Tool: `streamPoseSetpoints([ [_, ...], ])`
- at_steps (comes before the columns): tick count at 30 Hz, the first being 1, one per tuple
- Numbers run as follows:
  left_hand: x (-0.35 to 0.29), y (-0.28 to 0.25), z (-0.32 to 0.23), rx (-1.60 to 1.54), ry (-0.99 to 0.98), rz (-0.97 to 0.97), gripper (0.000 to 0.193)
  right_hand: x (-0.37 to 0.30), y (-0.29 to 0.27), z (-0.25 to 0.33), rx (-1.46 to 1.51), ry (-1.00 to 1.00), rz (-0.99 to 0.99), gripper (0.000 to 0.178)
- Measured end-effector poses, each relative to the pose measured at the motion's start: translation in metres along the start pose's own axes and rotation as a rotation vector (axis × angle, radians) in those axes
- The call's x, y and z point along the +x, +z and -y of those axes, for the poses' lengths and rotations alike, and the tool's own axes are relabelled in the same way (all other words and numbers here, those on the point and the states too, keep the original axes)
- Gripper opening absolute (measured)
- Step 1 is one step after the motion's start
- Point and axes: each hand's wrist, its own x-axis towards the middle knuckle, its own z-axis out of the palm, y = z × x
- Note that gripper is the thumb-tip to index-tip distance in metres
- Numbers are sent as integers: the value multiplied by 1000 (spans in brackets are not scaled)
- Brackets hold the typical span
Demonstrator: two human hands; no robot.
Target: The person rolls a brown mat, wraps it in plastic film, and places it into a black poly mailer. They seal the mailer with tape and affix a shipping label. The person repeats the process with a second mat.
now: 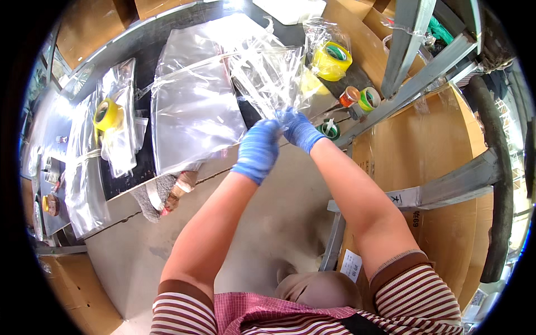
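Note:
My left hand, in a thin blue glove, is closed at the gathered end of a clear plastic bag. My right hand, gloved the same way, pinches the bunched plastic right beside it. The two hands nearly touch at the table's near edge. Crinkled and shiny, the bag fans out away from my fingers over the dark tabletop. Left of it lies a flat stack of clear plastic sheets or bags. My fingertips are partly hidden by the plastic and slightly blurred.
Yellow tape rolls lie at the left and back right. Smaller rolls, orange and green, sit by a metal frame. A large cardboard box stands at the right. Grey cloth hangs below the table edge.

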Motion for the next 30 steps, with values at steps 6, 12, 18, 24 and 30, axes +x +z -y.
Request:
streamPoseSetpoints([
  [6,-14,-46,0,-854,-737,-176,11,-11,-17,-2,432,231,-113,21],
  [12,-63,-123,-128,-761,33,243,14,-5,10,5,-82,256,-22,30],
  [18,-145,-265,-97,-854,-675,94,12,5,1,8,327,569,-11,30],
  [24,-150,-412,-72,-443,-1092,-916,13,26,-8,28,386,734,70,28],
  [30,-271,-537,-116,29,-1160,-1300,25,0,-21,23,472,715,240,32],
])
